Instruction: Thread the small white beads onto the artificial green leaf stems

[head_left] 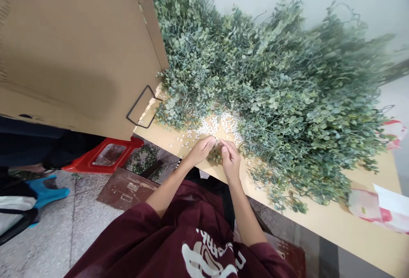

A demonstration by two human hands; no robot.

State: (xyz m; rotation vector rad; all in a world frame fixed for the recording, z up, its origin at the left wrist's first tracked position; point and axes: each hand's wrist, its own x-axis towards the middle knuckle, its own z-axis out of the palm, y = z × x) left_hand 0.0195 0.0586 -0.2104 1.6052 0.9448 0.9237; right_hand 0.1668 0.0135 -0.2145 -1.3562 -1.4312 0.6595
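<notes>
Both of my hands meet at the table's near edge, fingertips almost touching. My left hand (202, 149) is closed in a pinch at the top of a small leafy sprig (214, 156), which hangs between the hands. Thumb against fingers, my right hand (230, 157) is also closed; whatever it pinches is too small to make out. Just beyond the fingertips, many small white pieces (213, 124) lie scattered. A large heap of green artificial foliage (255, 73) rises behind them and to the right.
A big cardboard box (70, 48) stands at the left, with a black wire frame (143, 107) by its corner. A red plastic stool (99, 159) and a blue one (47, 192) are on the floor. Red-and-white packaging (367, 205) lies on the wooden tabletop (345, 231). Another person's dark clothing (41, 141) shows at left.
</notes>
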